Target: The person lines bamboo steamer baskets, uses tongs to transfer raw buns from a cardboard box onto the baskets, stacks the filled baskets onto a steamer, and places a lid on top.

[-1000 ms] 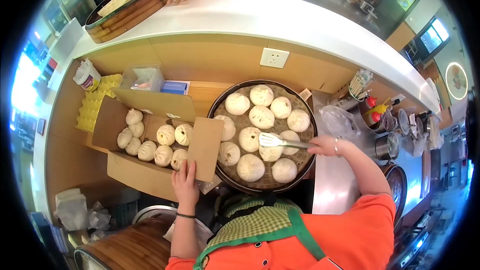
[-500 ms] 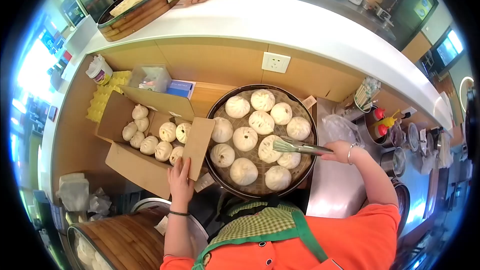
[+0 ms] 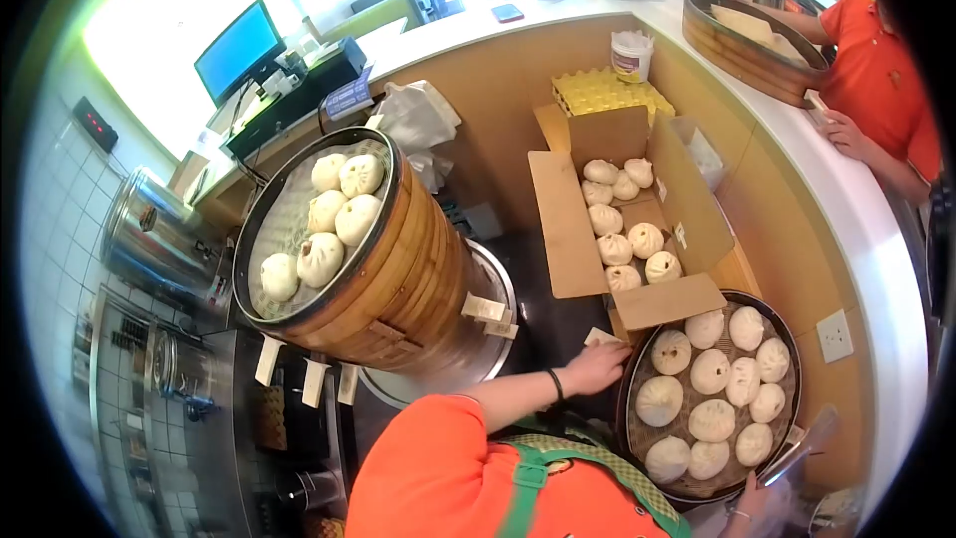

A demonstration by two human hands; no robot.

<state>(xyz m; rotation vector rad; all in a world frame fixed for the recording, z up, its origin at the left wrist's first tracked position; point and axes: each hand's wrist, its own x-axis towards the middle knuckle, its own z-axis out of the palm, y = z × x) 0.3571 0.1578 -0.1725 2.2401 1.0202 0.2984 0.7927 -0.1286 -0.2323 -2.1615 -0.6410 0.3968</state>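
My left hand reaches to the near left rim of a round steamer tray, beside a pale handle; its fingers are stretched out, with nothing visible in them. My right hand, partly cut by the blur at the bottom, holds metal tongs over the tray's right edge; nothing shows in their jaws. Several white steamed buns fill the tray. Touching its far side is an open cardboard box with several buns inside, its near flap folded outward.
A tall bamboo steamer stack with buns on top stands at left on a metal base. Behind the box are yellow egg trays and a white tub. Across the white counter, a person in orange touches another steamer.
The view has swung left, bringing the steamer stack and a monitor into sight. My left hand has left the box flap for the tray's rim. The tongs have moved off the buns to the tray's edge.
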